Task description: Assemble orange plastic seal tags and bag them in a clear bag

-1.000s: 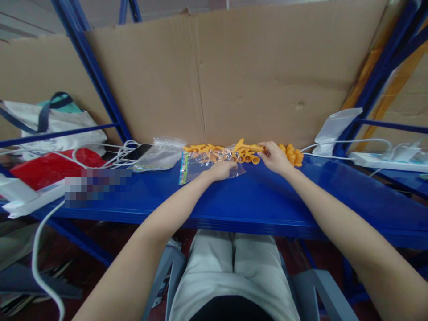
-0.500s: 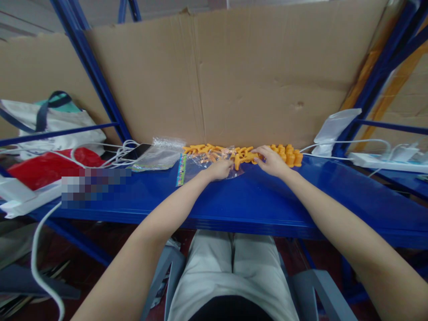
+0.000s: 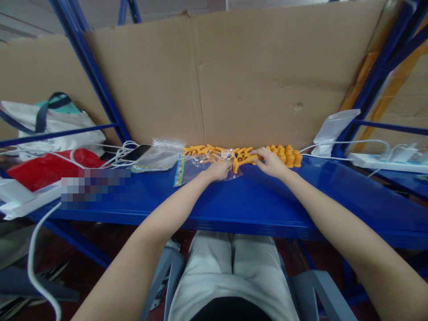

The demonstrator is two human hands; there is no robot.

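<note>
My left hand (image 3: 220, 170) is closed on the near edge of a clear plastic bag (image 3: 194, 169), which has a colourful printed strip at its left end. My right hand (image 3: 272, 164) has its thumb and forefinger around the end of a branched orange plastic piece (image 3: 238, 165), just right of the bag's edge. More such pieces (image 3: 197, 149) lie in a loose heap behind and partly under the bag. Beside my right hand stand stubby orange pieces (image 3: 293, 157) grouped in close rows. The exact shape of the held piece is partly hidden by my fingers.
Flat clear bags (image 3: 160, 156) and a dark phone (image 3: 137, 152) lie left on the blue table (image 3: 240, 203). White cables (image 3: 115, 154), a red bag (image 3: 53, 167) and a power strip (image 3: 384, 161) flank the work area. A cardboard wall (image 3: 250, 80) rises behind.
The clear bag has shifted slightly left and toward me with my left hand. A branched orange piece beside it has turned a little. My right hand has barely moved.
</note>
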